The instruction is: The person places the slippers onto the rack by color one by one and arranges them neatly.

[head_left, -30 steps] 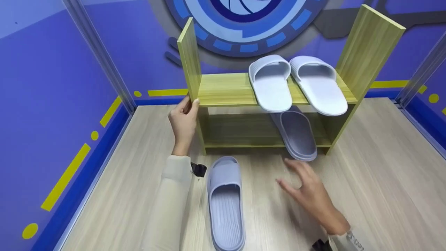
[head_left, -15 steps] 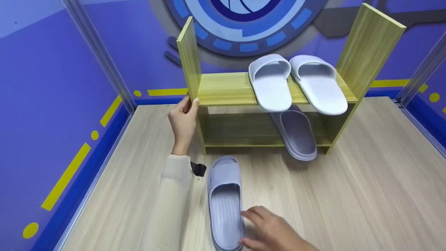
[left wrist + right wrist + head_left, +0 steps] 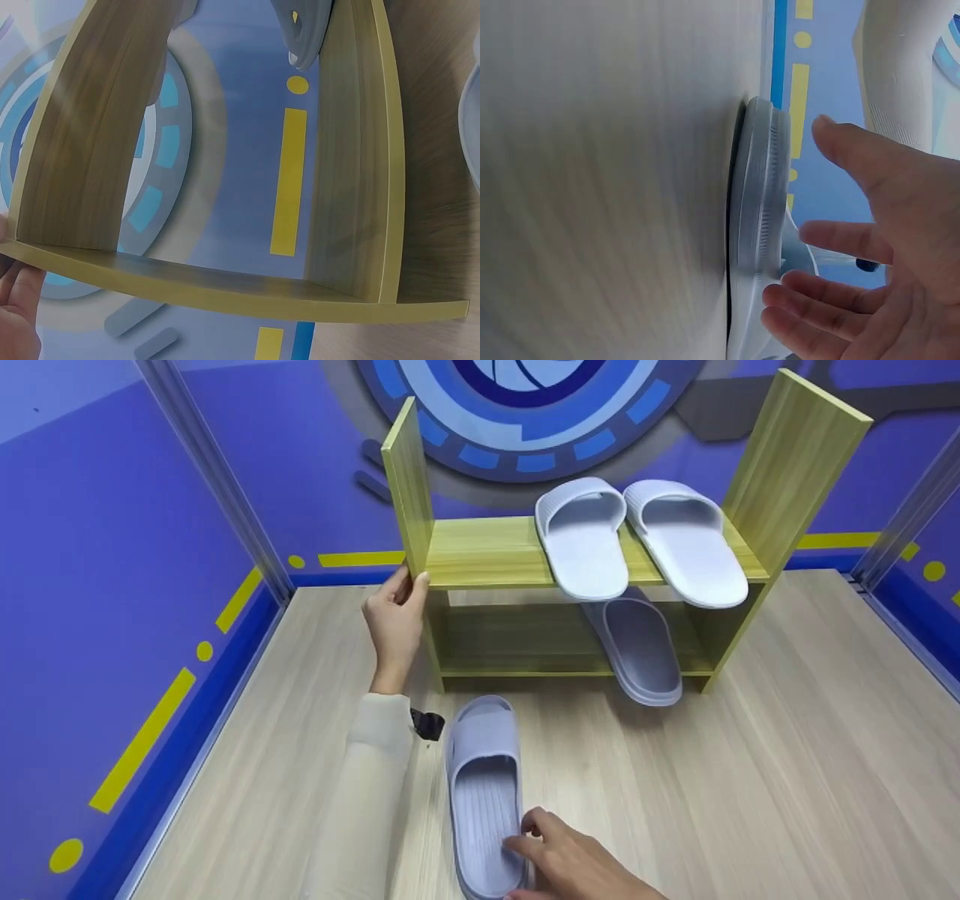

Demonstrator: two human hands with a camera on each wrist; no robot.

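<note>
My left hand [image 3: 397, 622] grips the left side panel of a wooden shoe rack [image 3: 480, 547], thumb on the front edge at upper-shelf height. In the left wrist view, fingers [image 3: 22, 292] wrap the panel's edge. A grey-lavender slide slipper [image 3: 486, 810] lies sole down on the table, its toe toward the rack. My right hand [image 3: 574, 859] is at the slipper's right side near the heel, one fingertip overlapping the insole. In the right wrist view its fingers [image 3: 832, 307] are loosely extended beside the slipper's sidewall, thumb apart.
A matching grey slipper [image 3: 643, 652] sits on the lower shelf at the right, heel jutting past the front edge. Two white slippers [image 3: 589, 547] stand side by side on the upper shelf. Blue printed walls [image 3: 135, 547] enclose the wood-grain table [image 3: 817, 780].
My right hand has left the grey slipper on the lower shelf and come down and left to the slipper on the table. My left hand keeps its hold on the rack.
</note>
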